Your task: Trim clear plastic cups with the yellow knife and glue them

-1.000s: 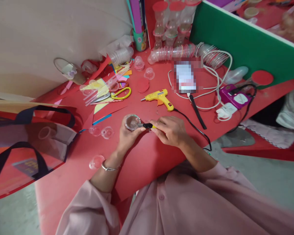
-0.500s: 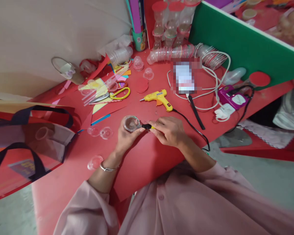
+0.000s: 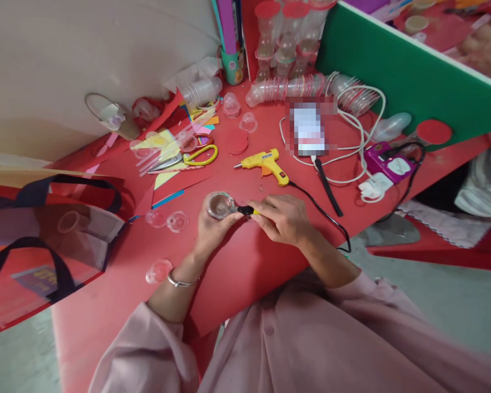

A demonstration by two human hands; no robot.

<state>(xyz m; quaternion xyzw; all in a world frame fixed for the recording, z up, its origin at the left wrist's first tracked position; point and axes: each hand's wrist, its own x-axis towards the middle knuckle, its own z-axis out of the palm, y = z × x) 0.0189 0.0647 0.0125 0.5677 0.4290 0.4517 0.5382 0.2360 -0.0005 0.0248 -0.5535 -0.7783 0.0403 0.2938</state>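
My left hand (image 3: 213, 232) is wrapped around a small clear plastic cup (image 3: 220, 205), its round rim turned up towards me. In my right hand (image 3: 284, 218) is pinched what looks like a small knife (image 3: 244, 210) with a black and yellow handle. Its grey blade-like end meets the near right side of the cup, and my left thumb lies close against it. Just beyond my hands a yellow glue gun (image 3: 265, 162) lies on the red table (image 3: 229, 273), nozzle pointing left.
Scissors (image 3: 188, 158) and paper scraps lie left of the glue gun. Clear plastic domes (image 3: 177, 221) sit on the left. Behind are a phone (image 3: 308, 129), stacked cups (image 3: 290, 88) and a green board (image 3: 393, 71). A purple power adapter (image 3: 387, 161) and a bag (image 3: 57, 245) flank the table.
Hardly anything differs. The cup has tipped very slightly in my left hand, while the small knife stays at its side.
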